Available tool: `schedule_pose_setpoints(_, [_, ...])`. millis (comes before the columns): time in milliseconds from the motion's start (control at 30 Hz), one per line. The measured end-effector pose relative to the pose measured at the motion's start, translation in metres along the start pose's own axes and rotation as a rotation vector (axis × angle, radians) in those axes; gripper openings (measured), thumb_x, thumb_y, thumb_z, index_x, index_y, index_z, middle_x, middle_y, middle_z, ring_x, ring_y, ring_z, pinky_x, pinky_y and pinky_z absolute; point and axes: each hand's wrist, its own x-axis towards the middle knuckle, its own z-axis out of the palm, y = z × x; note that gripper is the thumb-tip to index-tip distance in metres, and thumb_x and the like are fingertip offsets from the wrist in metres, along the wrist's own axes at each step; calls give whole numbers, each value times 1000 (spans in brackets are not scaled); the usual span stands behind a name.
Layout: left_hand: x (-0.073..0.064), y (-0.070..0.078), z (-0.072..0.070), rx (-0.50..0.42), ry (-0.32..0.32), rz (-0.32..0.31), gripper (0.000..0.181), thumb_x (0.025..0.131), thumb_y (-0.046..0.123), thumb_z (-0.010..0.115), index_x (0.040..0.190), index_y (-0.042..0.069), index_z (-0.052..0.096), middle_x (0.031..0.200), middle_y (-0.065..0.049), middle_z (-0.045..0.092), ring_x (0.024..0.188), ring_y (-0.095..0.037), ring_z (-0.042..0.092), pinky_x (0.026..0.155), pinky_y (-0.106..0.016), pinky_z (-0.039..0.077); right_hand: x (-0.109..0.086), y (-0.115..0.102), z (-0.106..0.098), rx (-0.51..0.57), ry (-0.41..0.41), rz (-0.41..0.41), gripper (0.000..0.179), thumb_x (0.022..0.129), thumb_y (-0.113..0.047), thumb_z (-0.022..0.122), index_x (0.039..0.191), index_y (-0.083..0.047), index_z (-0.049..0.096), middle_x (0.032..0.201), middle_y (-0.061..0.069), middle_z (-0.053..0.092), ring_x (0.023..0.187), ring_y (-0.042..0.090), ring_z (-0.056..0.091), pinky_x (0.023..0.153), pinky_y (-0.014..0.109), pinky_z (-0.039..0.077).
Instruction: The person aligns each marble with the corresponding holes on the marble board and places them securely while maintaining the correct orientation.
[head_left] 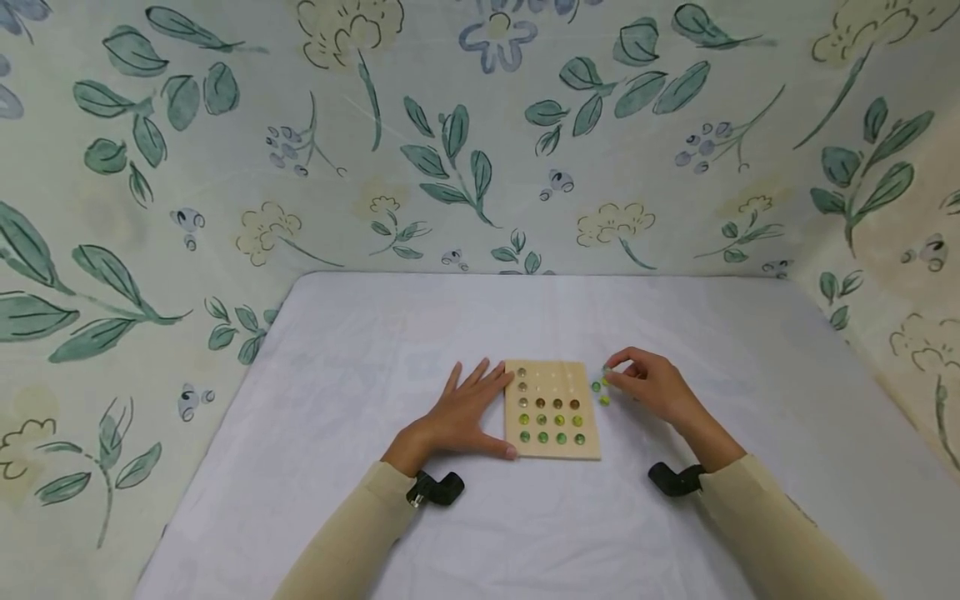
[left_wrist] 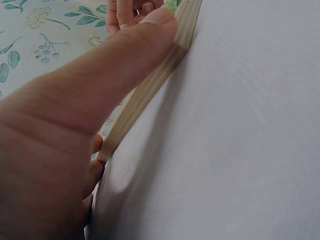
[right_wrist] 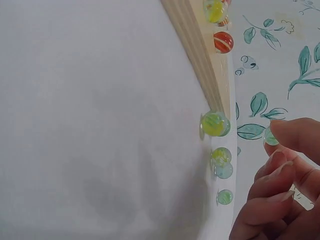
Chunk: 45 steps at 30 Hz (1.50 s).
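Note:
A pale wooden board (head_left: 551,365) with rows of small hollows lies on the white cloth, several glass marbles (head_left: 562,438) seated in it. Its front rows hold green and yellow-green marbles; a brown-red row sits behind, and more run up the left column. My left hand (head_left: 467,414) rests spread along the board's left side, thumb at the front left corner. Just off the right edge, my right hand (head_left: 655,385) pinches a green marble (right_wrist: 271,136) between thumb and index finger, raised above the cloth. Beneath it are several loose green and yellow marbles (right_wrist: 215,123).
White cloth (head_left: 375,333) covers the table, with its far edge against a flower-printed backdrop (head_left: 450,233). Dark wrist cameras (head_left: 442,489) are strapped near both cuffs.

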Motion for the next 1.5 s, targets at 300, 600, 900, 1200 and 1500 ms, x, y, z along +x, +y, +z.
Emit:
schedule_pose_setpoints(300, [1,-1,-1,8,3,4,117,67,80,63,156,22,13,162,3,6,148,-19,-5,115,-51,-12,5,-13,5,-3,-49,-97,22,91,-23,68,108,-10,64,74,5,58,62,19,49,52,27,43])
schedule_pose_setpoints(600, [-1,-3,0,-1,15,12,117,67,79,64,156,22,15,162,2,8,148,-21,-4,115,-52,-11,11,-24,14,-2,-85,-118,20,92,-23,67,107,-10,64,74,11,61,60,20,50,51,29,43])
schedule_pose_setpoints(900, [0,-3,-2,3,10,17,116,68,78,64,156,21,15,162,2,8,148,-21,-4,115,-53,-10,17,-33,25,15,-115,-138,17,92,-21,66,106,-11,65,72,8,58,58,19,49,48,28,42])
schedule_pose_setpoints(1200, [0,-3,-1,5,1,16,117,68,80,62,157,22,14,162,2,7,148,-21,-4,115,-53,-10,25,-43,31,-3,-140,-146,15,92,-23,66,103,-13,66,72,5,56,61,19,49,49,28,42])
schedule_pose_setpoints(1500, [0,-2,-2,4,3,10,116,68,78,64,156,21,15,162,2,8,148,-21,-4,115,-53,-10,32,-52,38,-21,-200,-161,15,91,-25,67,103,-15,66,76,5,59,64,20,52,52,29,44])
